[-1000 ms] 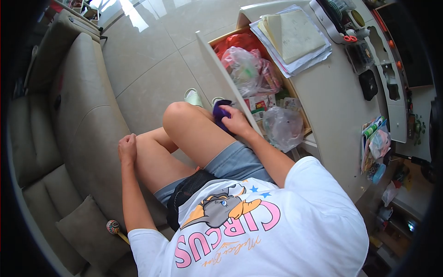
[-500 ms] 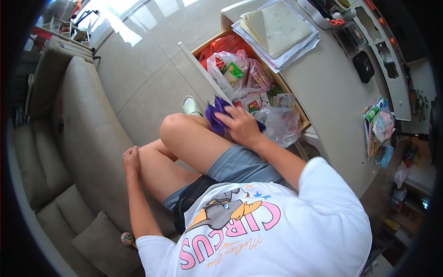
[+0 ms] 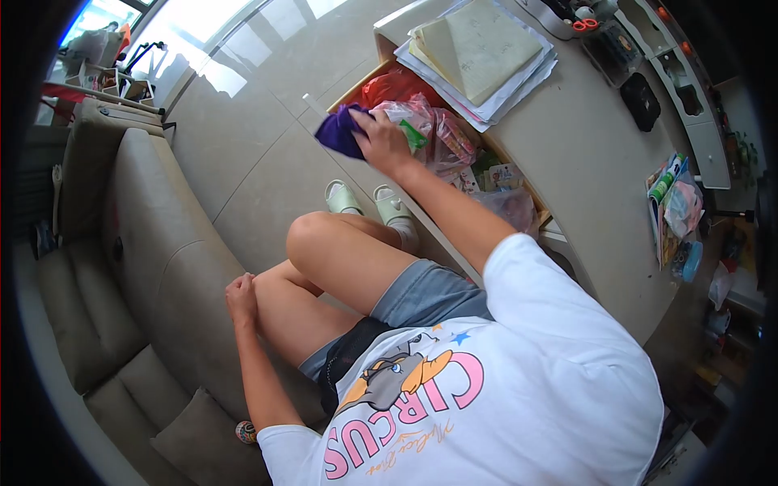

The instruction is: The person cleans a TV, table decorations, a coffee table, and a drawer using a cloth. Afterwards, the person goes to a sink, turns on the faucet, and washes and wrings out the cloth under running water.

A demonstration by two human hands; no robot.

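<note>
My right hand [image 3: 382,144] grips a crumpled purple cloth [image 3: 339,134] with its fingers closed. The cloth hangs over the front edge of an open drawer [image 3: 462,261], near its far end, and hides part of that edge. Inside the drawer lie a red plastic bag [image 3: 399,86], a clear plastic bag with pink and green packets [image 3: 454,139], and another clear bag [image 3: 510,206] nearer me. My left hand [image 3: 241,300] rests beside my knee, against the sofa side, fingers curled in and nothing visible in them.
A stack of papers [image 3: 478,61] lies on the cabinet top [image 3: 579,178] above the drawer. Farther right are a black case [image 3: 640,102], orange-handled scissors [image 3: 585,25] and a bagged bundle [image 3: 683,212]. A grey sofa [image 3: 174,235] stands on my left. My feet wear pale green slippers [image 3: 344,197].
My right hand has carried the purple cloth away from my knees, up and left toward the drawer's far end. My left hand stays by my knee. The view has shifted slightly.
</note>
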